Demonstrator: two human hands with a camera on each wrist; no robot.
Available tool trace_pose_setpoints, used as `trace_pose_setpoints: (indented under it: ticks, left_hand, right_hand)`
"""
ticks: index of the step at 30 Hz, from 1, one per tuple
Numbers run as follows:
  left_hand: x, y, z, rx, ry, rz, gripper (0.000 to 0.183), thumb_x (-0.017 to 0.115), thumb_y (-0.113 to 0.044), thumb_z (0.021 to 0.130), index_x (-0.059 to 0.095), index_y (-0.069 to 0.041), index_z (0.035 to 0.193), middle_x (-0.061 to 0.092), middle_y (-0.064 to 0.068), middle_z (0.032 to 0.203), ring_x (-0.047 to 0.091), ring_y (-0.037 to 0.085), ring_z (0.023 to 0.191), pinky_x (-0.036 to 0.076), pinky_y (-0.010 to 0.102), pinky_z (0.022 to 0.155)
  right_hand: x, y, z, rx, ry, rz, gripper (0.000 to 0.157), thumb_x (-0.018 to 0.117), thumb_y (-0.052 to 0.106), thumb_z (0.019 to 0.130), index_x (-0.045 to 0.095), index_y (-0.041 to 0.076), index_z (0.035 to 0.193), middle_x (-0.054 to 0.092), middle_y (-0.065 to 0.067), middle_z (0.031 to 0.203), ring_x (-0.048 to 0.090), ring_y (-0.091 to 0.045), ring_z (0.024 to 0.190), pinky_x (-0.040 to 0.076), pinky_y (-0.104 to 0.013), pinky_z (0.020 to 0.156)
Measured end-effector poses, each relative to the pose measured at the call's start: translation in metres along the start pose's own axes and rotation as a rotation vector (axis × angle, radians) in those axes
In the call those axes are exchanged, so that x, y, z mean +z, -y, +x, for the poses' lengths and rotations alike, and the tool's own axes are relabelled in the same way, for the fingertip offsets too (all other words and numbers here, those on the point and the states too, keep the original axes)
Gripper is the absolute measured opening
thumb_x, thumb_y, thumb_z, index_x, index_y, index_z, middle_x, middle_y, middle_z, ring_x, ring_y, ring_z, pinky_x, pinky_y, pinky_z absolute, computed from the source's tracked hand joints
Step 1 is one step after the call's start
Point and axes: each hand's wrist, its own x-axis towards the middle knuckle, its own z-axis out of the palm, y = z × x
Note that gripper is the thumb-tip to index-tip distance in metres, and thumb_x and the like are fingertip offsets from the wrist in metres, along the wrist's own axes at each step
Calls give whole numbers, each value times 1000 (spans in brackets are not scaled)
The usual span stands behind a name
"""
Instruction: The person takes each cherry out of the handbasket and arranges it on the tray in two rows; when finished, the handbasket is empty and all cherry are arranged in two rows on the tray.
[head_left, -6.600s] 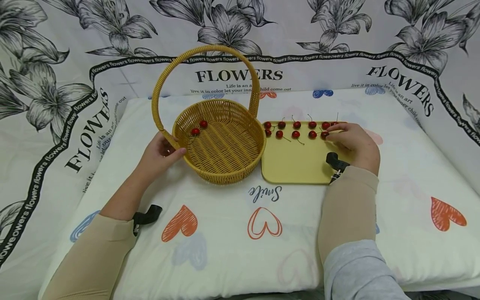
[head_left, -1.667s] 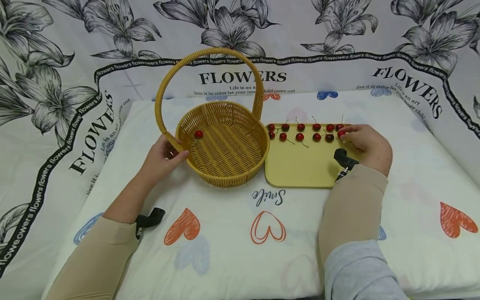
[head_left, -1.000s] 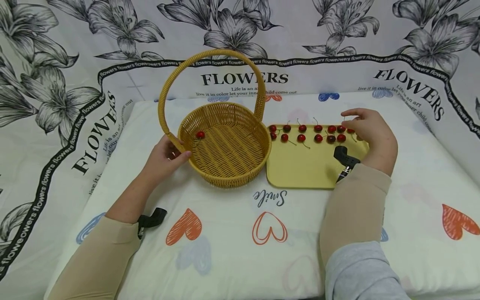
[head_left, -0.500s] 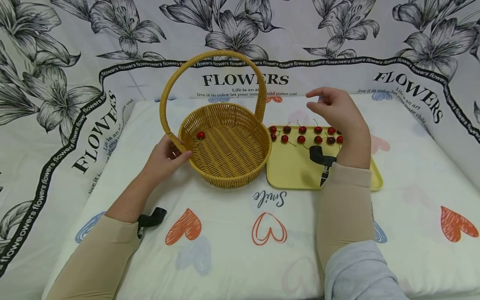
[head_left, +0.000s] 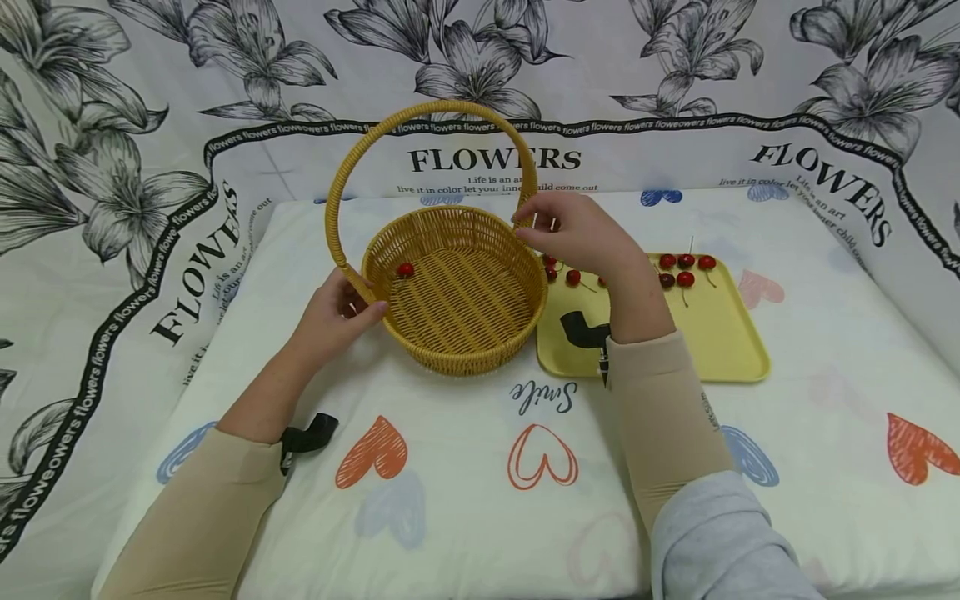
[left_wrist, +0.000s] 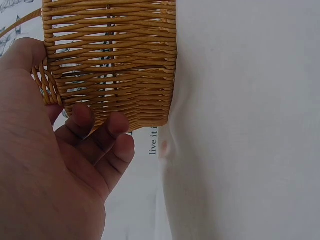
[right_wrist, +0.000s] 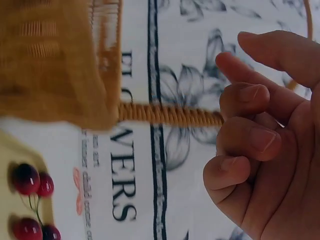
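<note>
My left hand (head_left: 330, 321) holds the yellow-brown wicker basket (head_left: 461, 360) at its left side, where the tall handle (head_left: 431, 108) meets the rim. One red cherry (head_left: 406, 270) lies inside, toward the back left. At the handle's right foot is my right hand (head_left: 588, 237), thumb and index finger apart; the right wrist view shows its other fingers loosely curled with nothing in them. Two rows of stemmed cherries (head_left: 686, 280) lie along the far side of a yellow tray (head_left: 723, 354). My right hand and forearm hide some of them.
The tray stands right beside the basket, on a white padded cloth (head_left: 465, 533) printed with hearts. Behind rises a white flower-printed cloth (head_left: 675, 50) with a black lettered band.
Of two cherries in the basket, one is gone. My right hand has let go of a cherry at the tray's far right, then moved left to the basket. My left hand keeps its hold.
</note>
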Motion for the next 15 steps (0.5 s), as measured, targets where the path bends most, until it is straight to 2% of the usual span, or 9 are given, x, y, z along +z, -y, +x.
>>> trace_pose_setpoints:
  ticks: [6,8,11,15]
  left_hand:
    - [-2,-27,-4,26,23,36,38,68,1,95,47,12,125,61,17,96,51,33,77,45,28,64]
    - [-4,-36,-6,33,25,43,37,67,-1,96,47,11,124,61,17,95,51,31,76,45,28,64]
    - [-6,-38,-6,28,25,56,36,67,-4,97,46,9,123,61,16,96,51,29,77,44,27,65]
    - [-5,-29,-5,-17,25,63,37,68,-4,97,46,9,124,60,18,98,51,31,80,45,28,66]
  right_hand:
    - [22,32,26,-58,100,-20,26,66,35,101,70,21,123,60,-5,98,54,-21,79,48,-35,67]
    - [27,46,42,-91,125,-16,26,66,34,101,70,20,123,62,-4,101,54,-19,88,47,-34,75]
    - [39,63,70,-98,170,-1,29,64,35,102,69,19,126,65,0,116,57,-17,100,48,-34,85]
    - [66,70,104,-24,259,56,34,61,35,104,68,15,130,60,1,133,54,-16,114,46,-35,94]
